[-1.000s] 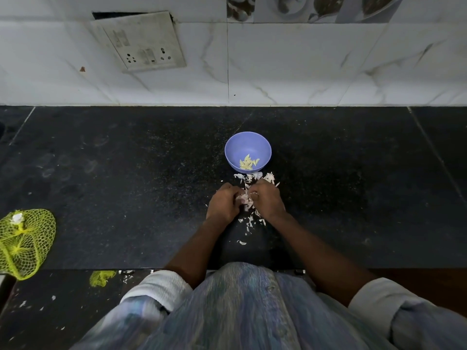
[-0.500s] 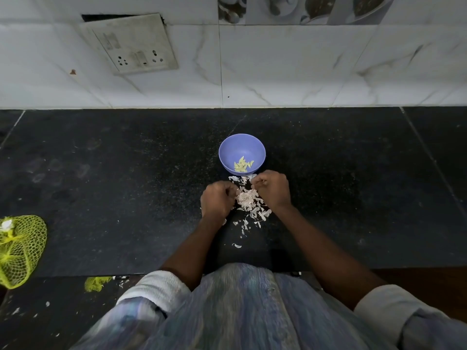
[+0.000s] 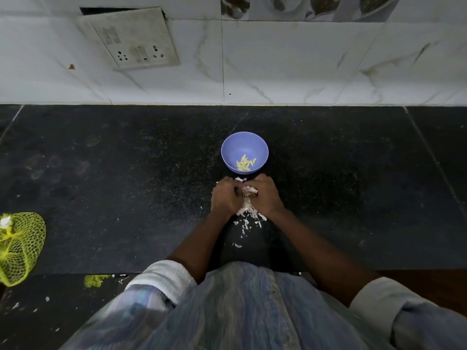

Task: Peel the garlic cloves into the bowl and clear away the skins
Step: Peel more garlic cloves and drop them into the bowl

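Cupping papery white garlic skins [image 3: 246,205], left hand [image 3: 225,198] and right hand [image 3: 267,197] curl round them

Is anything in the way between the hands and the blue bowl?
Nothing visible. The left hand and right hand are bunched around the skins just in front of the bowl, and only bare counter lies between them and it. The bowl is open, with peeled cloves inside.

No readable text, labels or numbers
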